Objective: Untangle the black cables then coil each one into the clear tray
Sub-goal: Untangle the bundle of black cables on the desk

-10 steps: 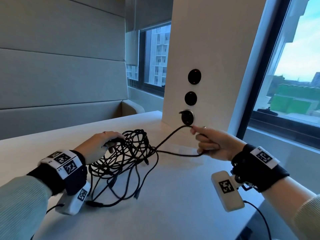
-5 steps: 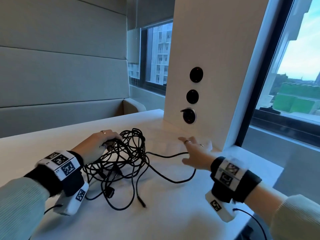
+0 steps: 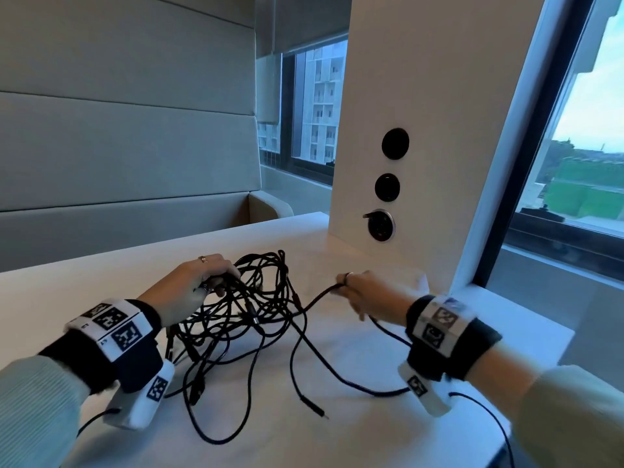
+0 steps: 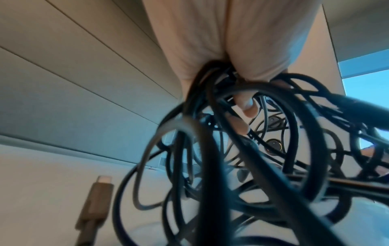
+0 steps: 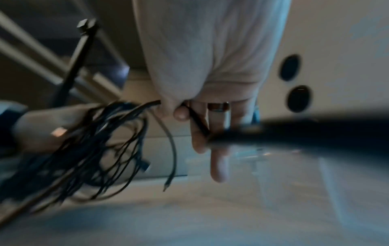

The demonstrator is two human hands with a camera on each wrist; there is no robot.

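Note:
A tangle of black cables (image 3: 243, 319) lies on the white table (image 3: 337, 440). My left hand (image 3: 219, 282) grips the top of the bundle from the left; the left wrist view shows my fingers (image 4: 248, 108) curled round several strands (image 4: 252, 149). My right hand (image 3: 344, 290) pinches one strand just right of the tangle, thumb against finger (image 5: 181, 114). That strand (image 3: 371, 390) trails back in a loop under my right wrist. A loose jack end (image 3: 317, 412) rests on the table. Something clear and blurred, maybe the tray (image 5: 248, 159), sits beyond my right fingers.
A white pillar with three round black sockets (image 3: 381, 226) rises just behind the cables. Windows lie beyond it and to the right. The table's right edge (image 3: 557, 336) is close to my right wrist. A USB plug (image 4: 94, 199) hangs near my left wrist.
My right hand let go of the strand it had stretched toward the sockets, opened over the table, and now pinches a strand nearer the tangle. My left hand kept its grip.

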